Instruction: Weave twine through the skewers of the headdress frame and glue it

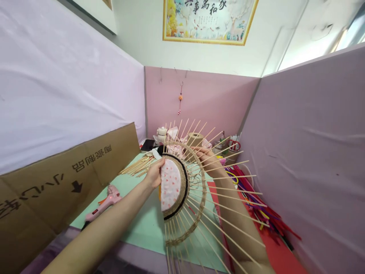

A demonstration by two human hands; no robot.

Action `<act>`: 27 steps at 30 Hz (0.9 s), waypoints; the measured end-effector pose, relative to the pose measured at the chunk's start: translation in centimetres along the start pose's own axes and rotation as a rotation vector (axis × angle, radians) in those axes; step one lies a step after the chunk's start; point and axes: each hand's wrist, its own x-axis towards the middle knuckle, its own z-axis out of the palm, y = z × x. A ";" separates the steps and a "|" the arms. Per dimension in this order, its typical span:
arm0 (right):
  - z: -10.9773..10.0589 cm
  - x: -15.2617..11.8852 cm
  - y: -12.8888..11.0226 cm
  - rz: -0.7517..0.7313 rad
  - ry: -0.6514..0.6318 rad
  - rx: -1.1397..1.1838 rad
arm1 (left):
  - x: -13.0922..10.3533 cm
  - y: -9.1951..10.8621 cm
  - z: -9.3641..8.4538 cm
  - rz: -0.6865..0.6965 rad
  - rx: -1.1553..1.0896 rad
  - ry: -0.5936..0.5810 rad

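A half-round woven fan (pixel 182 186) of thin wooden sticks is held up in front of me. Its centre is a white cloth half-disc (pixel 171 184) with small pink prints, edged by twine and a black cord. Farther out, a braided twine band (pixel 204 190) crosses the sticks, whose bare ends spread right. My left hand (pixel 155 173) grips the straight edge by the cloth, thumb in front. My right hand (pixel 207 156) reaches behind the sticks, its fingers closed at the upper part of the twine band. The sticks partly cover those fingers.
A pink glue gun (pixel 107 201) lies left on the green tabletop (pixel 139 224), near a cardboard panel (pixel 85 171). Loose sticks (pixel 138 166) lie behind my left hand. A twine roll (pixel 195 137), red scissors (pixel 234 144) and colourful pipe cleaners (pixel 256 201) are at the back and right.
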 end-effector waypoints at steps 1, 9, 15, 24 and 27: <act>0.1 -0.2 -0.1 0.021 -0.017 -0.040 | -0.1 -0.4 -0.4 0.008 0.025 0.009; 0.6 -0.8 -0.3 0.059 -0.031 -0.122 | 0.1 2.4 -1.0 0.436 0.339 0.166; 0.9 -1.3 -0.7 0.044 -0.068 -0.065 | 0.7 5.1 3.5 0.957 1.084 -0.145; 1.3 -2.1 -1.6 0.024 -0.100 -0.052 | 1.3 5.2 4.4 0.918 1.298 -0.204; 1.6 -2.1 -1.5 0.044 -0.095 -0.060 | 0.6 5.3 4.0 1.008 1.272 -0.168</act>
